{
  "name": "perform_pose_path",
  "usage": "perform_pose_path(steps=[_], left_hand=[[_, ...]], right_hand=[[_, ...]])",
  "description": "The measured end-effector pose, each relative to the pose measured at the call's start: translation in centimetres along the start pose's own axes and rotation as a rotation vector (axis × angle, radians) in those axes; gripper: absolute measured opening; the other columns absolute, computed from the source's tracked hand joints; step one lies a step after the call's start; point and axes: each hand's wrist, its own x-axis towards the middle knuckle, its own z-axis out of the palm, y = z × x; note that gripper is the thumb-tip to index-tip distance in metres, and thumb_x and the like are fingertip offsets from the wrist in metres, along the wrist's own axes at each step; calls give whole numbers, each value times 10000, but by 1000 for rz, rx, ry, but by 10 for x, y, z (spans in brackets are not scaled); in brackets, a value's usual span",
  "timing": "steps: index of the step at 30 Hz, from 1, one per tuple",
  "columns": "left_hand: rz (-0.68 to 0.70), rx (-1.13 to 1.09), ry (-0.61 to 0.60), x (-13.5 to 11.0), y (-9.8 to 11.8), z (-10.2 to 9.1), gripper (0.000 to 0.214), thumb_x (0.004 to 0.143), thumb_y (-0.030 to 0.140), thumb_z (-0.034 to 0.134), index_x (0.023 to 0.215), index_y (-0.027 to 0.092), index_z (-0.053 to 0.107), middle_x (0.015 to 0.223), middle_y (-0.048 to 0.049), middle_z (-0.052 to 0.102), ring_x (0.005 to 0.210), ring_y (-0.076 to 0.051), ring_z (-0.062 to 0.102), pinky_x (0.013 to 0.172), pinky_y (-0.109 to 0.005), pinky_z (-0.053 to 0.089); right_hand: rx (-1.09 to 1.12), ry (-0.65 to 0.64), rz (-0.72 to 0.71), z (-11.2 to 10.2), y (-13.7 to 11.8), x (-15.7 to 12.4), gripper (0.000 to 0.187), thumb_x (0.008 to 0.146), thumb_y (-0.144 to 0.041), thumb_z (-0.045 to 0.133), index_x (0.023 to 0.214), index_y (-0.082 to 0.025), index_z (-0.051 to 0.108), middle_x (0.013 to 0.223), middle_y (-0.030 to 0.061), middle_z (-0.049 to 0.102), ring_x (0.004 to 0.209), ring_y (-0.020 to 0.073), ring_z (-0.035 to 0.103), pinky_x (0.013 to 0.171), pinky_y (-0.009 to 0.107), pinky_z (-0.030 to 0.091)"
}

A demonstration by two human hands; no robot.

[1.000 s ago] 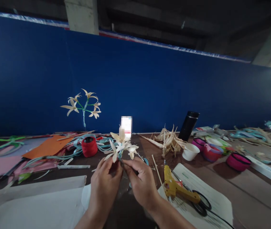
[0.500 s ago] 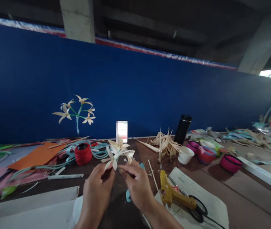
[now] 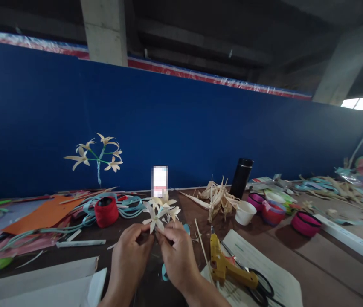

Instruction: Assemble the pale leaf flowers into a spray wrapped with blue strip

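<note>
A small bunch of cream artificial flowers (image 3: 155, 218), with pointed petals, is held upright in front of me. My left hand (image 3: 130, 252) pinches it low down from the left, thumb and fingertips closed just under the front bloom. From the right, my right hand (image 3: 178, 251) is also closed on the base of the bunch, its fingertips close to the left ones. Whatever stem lies between the fingers is hidden. Behind the blooms, a lit, blurred-out screen (image 3: 160, 179) stands against the blue wall.
On the right lie a yellow glue gun (image 3: 229, 268), black-handled scissors (image 3: 262, 283) and a paper sheet (image 3: 264, 264). Dried husks (image 3: 218, 198), a white cup (image 3: 244, 212) and a black bottle (image 3: 241, 177) stand behind. Leftward are a red roll (image 3: 106, 212), orange paper (image 3: 43, 213) and a flower spray (image 3: 99, 160).
The view has shifted slightly. My fingertips have drawn closer together at the base of the flowers, and the blooms have turned a little. Both hands keep their hold.
</note>
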Motion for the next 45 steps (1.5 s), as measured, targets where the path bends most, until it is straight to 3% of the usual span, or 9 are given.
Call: perform_pose_path(steps=[4, 10, 14, 19, 26, 32, 36, 42, 45], left_hand=[[-172, -111, -65, 2, 5, -4, 230, 688, 343, 541, 812, 195, 665, 760, 2, 699, 719, -184, 616, 643, -231, 426], [-255, -254, -120, 6, 9, -9, 236, 637, 347, 589, 761, 169, 683, 647, 19, 683, 621, -161, 584, 565, -210, 398], [-380, -450, -154, 8, 6, -3, 278, 604, 387, 637, 734, 144, 668, 519, 40, 599, 481, -108, 493, 482, -196, 331], [-428, -653, -183, 10, 4, 5, 292, 552, 393, 674, 659, 124, 631, 449, 67, 494, 422, -70, 388, 446, -190, 269], [-365, -337, -166, 12, 4, 1, 276, 611, 394, 612, 709, 141, 662, 561, 21, 623, 550, -140, 525, 528, -216, 362], [-309, -274, -132, 8, 5, 1, 268, 655, 384, 573, 770, 158, 657, 599, 20, 650, 621, -167, 584, 574, -218, 399], [-291, -259, -122, 5, 10, 0, 288, 661, 391, 561, 802, 162, 662, 571, 16, 649, 551, -166, 576, 508, -221, 395], [-267, -284, -87, 2, 12, 0, 291, 663, 427, 563, 732, 160, 655, 504, 34, 593, 464, -126, 490, 454, -202, 360], [-254, -295, -81, -1, 13, 0, 311, 668, 431, 561, 767, 154, 660, 489, 43, 566, 468, -120, 468, 445, -194, 347]], right_hand=[[32, 20, 1, -2, 0, 2, 189, 827, -159, 522, 777, -170, 704, 722, 16, 539, 699, 129, 542, 640, 227, 420], [50, 54, 15, -8, -1, 4, 164, 809, -193, 551, 800, -175, 713, 704, 14, 558, 701, 141, 559, 646, 246, 433], [75, 60, 66, -13, -1, 8, 157, 790, -207, 564, 798, -175, 718, 734, 27, 602, 729, 160, 588, 664, 267, 450], [72, 64, 115, -16, -2, 10, 148, 761, -217, 584, 776, -178, 726, 734, 31, 629, 741, 176, 611, 685, 284, 464], [34, 62, 120, -13, 0, 9, 135, 756, -213, 599, 766, -191, 731, 710, 22, 613, 697, 154, 604, 628, 239, 449], [81, 16, 133, -12, 4, 11, 149, 773, -228, 590, 786, -182, 732, 744, 38, 667, 742, 176, 626, 675, 249, 455], [78, -53, 207, -14, 5, 11, 170, 789, -207, 552, 825, -172, 714, 695, 22, 679, 654, 168, 622, 598, 239, 457], [-176, 34, -40, -20, 2, 11, 190, 705, -102, 593, 780, -231, 711, 857, 26, 658, 850, 194, 591, 791, 294, 433], [-155, -2, -65, -22, 0, 12, 226, 741, -101, 556, 798, -246, 720, 846, 22, 648, 806, 162, 595, 744, 252, 446]])
